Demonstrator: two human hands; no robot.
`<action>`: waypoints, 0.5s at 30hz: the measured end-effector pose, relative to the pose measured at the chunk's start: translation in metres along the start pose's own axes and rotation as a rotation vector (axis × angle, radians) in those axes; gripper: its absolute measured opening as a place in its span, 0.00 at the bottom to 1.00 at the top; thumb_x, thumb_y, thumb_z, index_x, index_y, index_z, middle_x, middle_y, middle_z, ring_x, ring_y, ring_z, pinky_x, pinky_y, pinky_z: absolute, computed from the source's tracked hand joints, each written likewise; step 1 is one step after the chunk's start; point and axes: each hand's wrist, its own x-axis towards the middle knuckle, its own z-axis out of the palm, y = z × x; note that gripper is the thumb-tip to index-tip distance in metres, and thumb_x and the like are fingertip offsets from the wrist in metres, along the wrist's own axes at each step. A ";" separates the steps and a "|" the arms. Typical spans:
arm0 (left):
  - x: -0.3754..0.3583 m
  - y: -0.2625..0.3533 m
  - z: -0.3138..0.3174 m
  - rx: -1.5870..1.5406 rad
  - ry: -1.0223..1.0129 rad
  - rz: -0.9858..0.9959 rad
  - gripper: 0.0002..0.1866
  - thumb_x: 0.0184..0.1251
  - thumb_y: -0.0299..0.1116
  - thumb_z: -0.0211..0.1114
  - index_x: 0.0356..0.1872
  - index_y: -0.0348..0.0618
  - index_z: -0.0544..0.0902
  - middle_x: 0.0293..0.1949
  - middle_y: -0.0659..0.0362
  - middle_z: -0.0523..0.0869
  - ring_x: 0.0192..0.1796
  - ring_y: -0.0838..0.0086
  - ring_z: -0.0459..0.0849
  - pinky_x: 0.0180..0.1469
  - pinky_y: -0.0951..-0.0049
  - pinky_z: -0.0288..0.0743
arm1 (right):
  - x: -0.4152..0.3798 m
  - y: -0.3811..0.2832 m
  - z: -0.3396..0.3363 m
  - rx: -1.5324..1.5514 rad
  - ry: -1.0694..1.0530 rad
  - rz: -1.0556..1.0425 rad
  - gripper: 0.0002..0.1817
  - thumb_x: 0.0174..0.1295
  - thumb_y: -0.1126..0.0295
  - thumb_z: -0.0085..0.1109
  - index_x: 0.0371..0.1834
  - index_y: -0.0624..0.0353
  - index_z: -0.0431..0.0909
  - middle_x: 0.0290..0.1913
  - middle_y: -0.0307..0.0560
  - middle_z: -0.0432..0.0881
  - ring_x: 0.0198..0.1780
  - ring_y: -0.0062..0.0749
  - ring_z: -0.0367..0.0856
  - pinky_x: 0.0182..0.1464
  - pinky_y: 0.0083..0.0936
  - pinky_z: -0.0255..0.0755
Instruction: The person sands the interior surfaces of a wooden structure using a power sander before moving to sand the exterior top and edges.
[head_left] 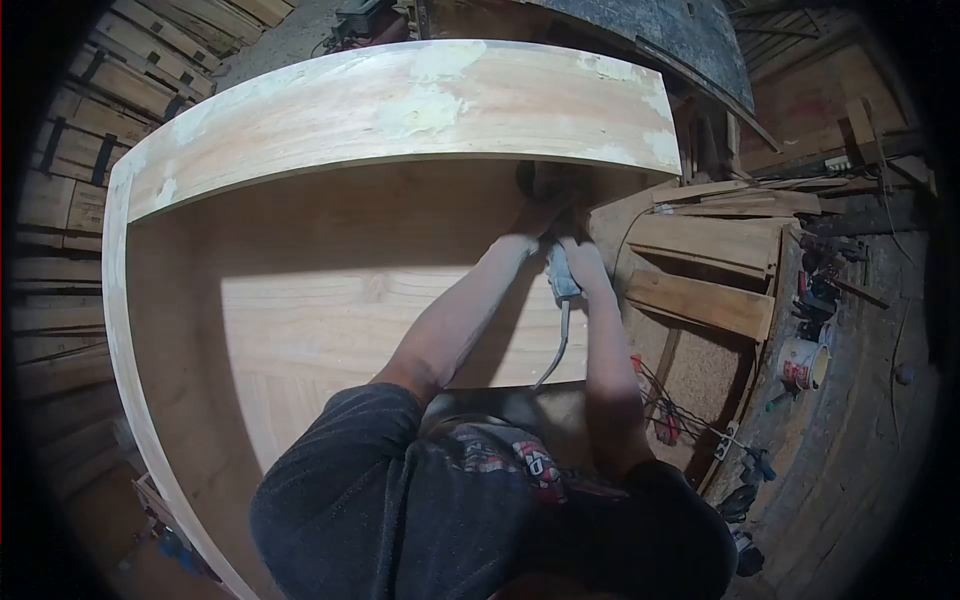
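Both of my arms reach forward into a large wooden cabinet carcass [290, 310]. My right hand [582, 258] is wrapped round the slim grey body of a corded power tool [562, 279], whose cord runs back toward my body. Farther forward, my left hand [545, 215] grips the same tool near its dark front end. That front end lies in shadow under the cabinet's pale top rail [400, 105], close to the inner right corner, so its working face is hidden. Pale filler patches [425, 115] mark the rail. Whitish dust coats my forearms.
Stacked wooden pieces [60, 200] line the left side. To the right stand a wooden frame [700, 300], loose slats [740, 200] and a bench with a white tub [803, 364], a power strip [726, 442] and cables. A grey sheet [670, 35] lies beyond the cabinet.
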 end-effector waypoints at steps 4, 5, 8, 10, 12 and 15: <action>-0.036 0.023 0.040 0.030 0.057 -0.109 0.32 0.66 0.50 0.78 0.65 0.43 0.81 0.56 0.56 0.86 0.55 0.71 0.84 0.57 0.68 0.81 | -0.030 -0.002 -0.013 0.382 -0.076 0.009 0.25 0.73 0.48 0.60 0.33 0.62 0.81 0.27 0.45 0.83 0.23 0.31 0.82 0.27 0.30 0.77; -0.049 0.043 0.042 0.065 0.126 -0.180 0.32 0.66 0.47 0.78 0.65 0.40 0.79 0.55 0.56 0.85 0.54 0.72 0.85 0.55 0.66 0.83 | -0.033 -0.004 -0.007 0.450 -0.095 -0.014 0.24 0.72 0.50 0.62 0.28 0.60 0.80 0.25 0.42 0.81 0.22 0.28 0.80 0.27 0.29 0.76; -0.047 0.010 0.016 0.175 0.042 -0.336 0.35 0.65 0.49 0.79 0.63 0.34 0.79 0.54 0.53 0.86 0.53 0.72 0.85 0.53 0.67 0.83 | -0.053 -0.003 0.012 0.462 -0.043 -0.031 0.22 0.73 0.49 0.62 0.44 0.62 0.78 0.29 0.44 0.81 0.23 0.30 0.82 0.28 0.30 0.79; -0.066 0.019 0.013 0.109 0.048 -0.394 0.35 0.64 0.50 0.79 0.63 0.34 0.79 0.53 0.53 0.86 0.52 0.71 0.86 0.52 0.68 0.83 | -0.067 -0.005 0.028 0.485 0.011 -0.030 0.23 0.73 0.50 0.62 0.49 0.62 0.76 0.31 0.45 0.81 0.24 0.31 0.82 0.28 0.29 0.80; -0.093 0.039 0.006 0.050 0.063 -0.456 0.36 0.64 0.50 0.80 0.63 0.33 0.80 0.52 0.52 0.87 0.50 0.71 0.87 0.52 0.69 0.83 | -0.079 -0.007 0.050 0.576 0.015 -0.020 0.24 0.74 0.50 0.62 0.55 0.60 0.71 0.33 0.46 0.81 0.25 0.32 0.83 0.28 0.30 0.82; -0.129 0.066 -0.019 -0.032 0.092 -0.538 0.33 0.63 0.51 0.80 0.57 0.32 0.84 0.49 0.52 0.89 0.48 0.70 0.88 0.49 0.68 0.84 | -0.097 -0.017 0.087 0.580 -0.043 -0.024 0.22 0.74 0.51 0.61 0.54 0.59 0.72 0.33 0.46 0.81 0.26 0.32 0.84 0.28 0.30 0.81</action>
